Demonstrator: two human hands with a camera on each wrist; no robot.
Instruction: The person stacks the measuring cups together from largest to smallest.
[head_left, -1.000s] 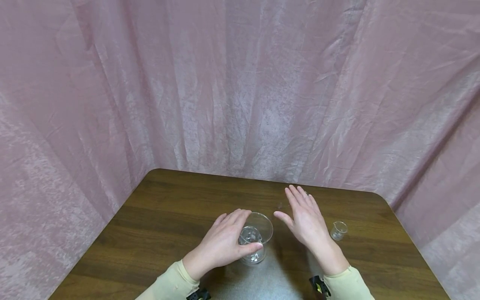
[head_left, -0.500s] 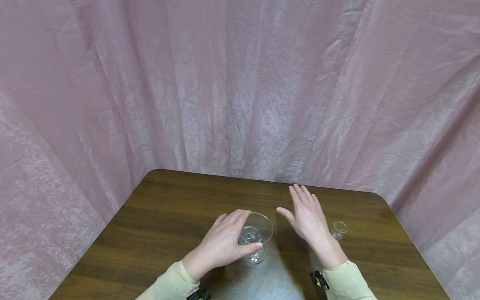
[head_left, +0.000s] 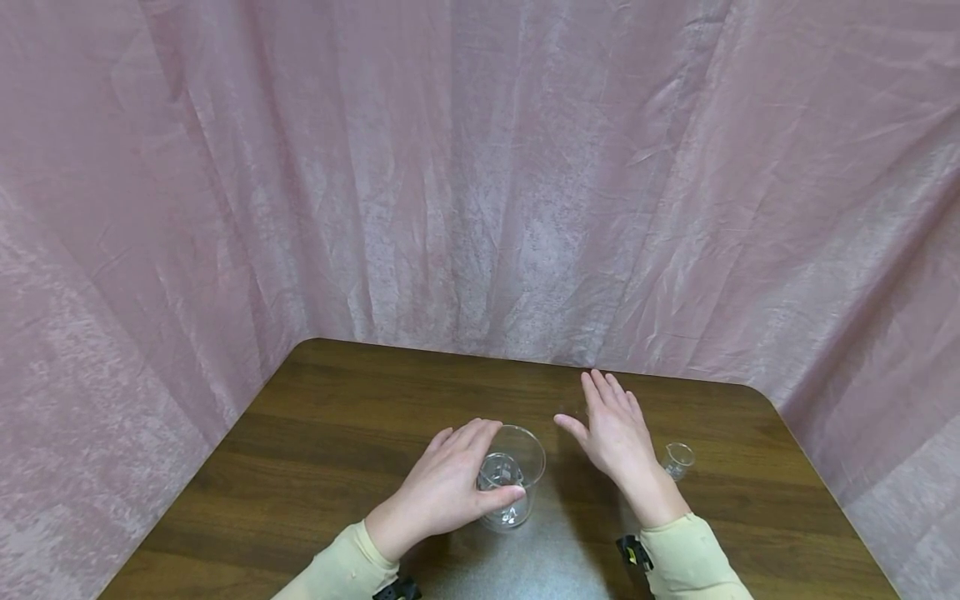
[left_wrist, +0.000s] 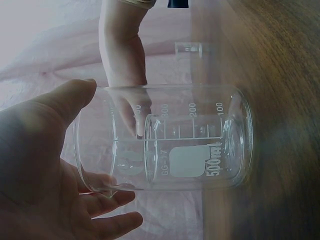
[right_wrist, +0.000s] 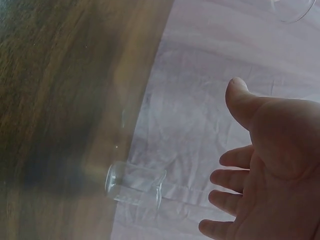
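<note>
A large glass beaker [head_left: 534, 467] marked 500ml stands upright on the table, with a smaller glass beaker [head_left: 501, 471] nested inside it. My left hand [head_left: 446, 492] grips the large beaker near its rim, thumb on the near side and fingers round the far side. In the left wrist view the white label [left_wrist: 187, 161] and scale face the camera. Between the large beaker and a tiny glass beaker [head_left: 679, 457] on the right, my right hand [head_left: 618, 446] hovers with fingers extended and thumb spread. Nothing is in its palm, and its wrist partly hides the tiny beaker's base.
The brown wood-grain table [head_left: 360, 392] has rounded far corners. Pink velvet curtains [head_left: 480, 183] hang behind it and along both sides. A dark strap [head_left: 634, 552] shows at the right wrist.
My right hand has shifted slightly right and tilted, covering a bit more of the tiny beaker. My left hand and the large beaker have stayed in place.
</note>
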